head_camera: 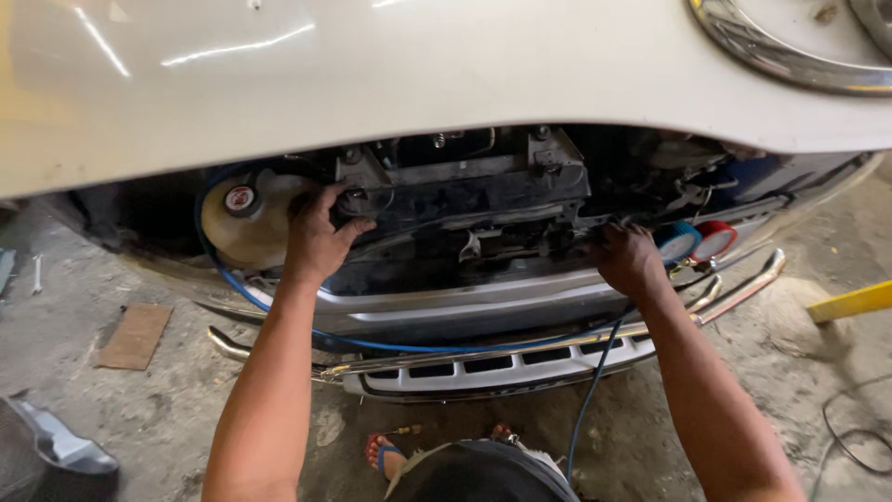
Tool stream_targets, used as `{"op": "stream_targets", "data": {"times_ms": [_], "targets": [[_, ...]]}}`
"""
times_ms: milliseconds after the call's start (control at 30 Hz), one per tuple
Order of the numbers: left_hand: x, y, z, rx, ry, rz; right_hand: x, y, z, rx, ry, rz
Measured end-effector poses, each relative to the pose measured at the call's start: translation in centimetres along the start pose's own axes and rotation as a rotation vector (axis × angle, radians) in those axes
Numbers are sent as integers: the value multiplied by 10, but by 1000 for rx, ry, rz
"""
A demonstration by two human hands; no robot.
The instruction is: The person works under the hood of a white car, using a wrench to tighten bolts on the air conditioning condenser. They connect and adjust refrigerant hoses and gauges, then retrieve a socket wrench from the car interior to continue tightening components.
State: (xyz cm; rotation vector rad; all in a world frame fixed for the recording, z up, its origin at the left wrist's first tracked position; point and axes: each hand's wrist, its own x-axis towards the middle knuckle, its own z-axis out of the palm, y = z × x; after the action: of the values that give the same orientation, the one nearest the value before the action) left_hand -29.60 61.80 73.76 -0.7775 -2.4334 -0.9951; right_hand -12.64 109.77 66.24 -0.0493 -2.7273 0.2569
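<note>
We have both hands on the grimy black radiator support panel (465, 200), a flat, bolted piece set under the glossy white hood (372, 65). Our left hand (318, 237) has its grip curled over the panel's edge at nine o'clock, just beside the rounded, yellowed plastic reservoir (243, 223). Our right hand (627, 260), at three o'clock, presses on the panel's other end beside two round gauges (697, 240); its fingers are hidden, so we cannot tell that grip.

My one head view, close above both arms, facing down and forward into the car's open front (465, 214).
</note>
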Motion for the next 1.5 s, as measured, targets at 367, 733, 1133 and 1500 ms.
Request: {"op": "stream_targets", "data": {"times_ms": [367, 733, 1133, 1500], "targets": [[1, 1, 12, 43, 68, 45, 3, -114, -5, -267, -406, -50], [7, 0, 10, -2, 18, 38, 46, -273, 133, 143, -437, -302], [2, -9, 6, 57, 71, 151, 52, -290, 143, 156, -477, -194], [11, -65, 38, -4, 192, 251, 45, -234, 13, 344, -17, 162]]}}
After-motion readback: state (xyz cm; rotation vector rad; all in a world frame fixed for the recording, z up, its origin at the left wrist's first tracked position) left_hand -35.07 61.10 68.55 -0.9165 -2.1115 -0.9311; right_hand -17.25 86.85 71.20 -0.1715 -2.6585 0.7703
